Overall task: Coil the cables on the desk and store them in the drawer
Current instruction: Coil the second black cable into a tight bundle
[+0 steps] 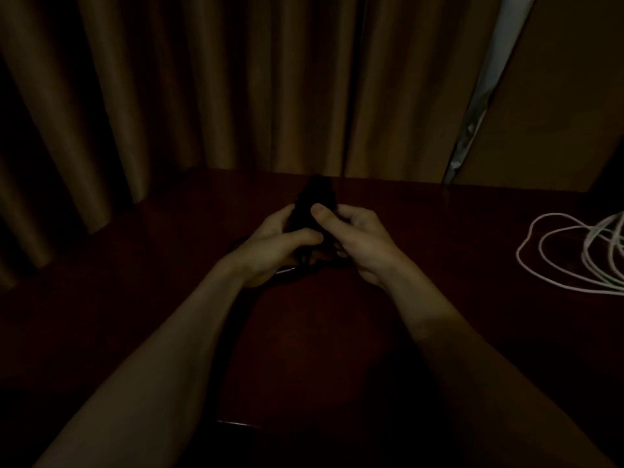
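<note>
Centre of frame: black cable bundle (315, 204) over the dark desk (337, 332), clamped between left hand (277, 244), fingers curled round it, and right hand (358, 244), thumb pressed on its front. Right edge: white cable (570, 255) in loose loops on the desk, untouched. Probably light, limp, springy; best pinched across all loops together.

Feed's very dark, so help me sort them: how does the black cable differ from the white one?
The black cable is bunched into a tight bundle; the white cable lies in loose, open loops. The left hand and right hand grip the black cable; the white cable rests untouched on the desk, far right. Both are out at the desk.
</note>
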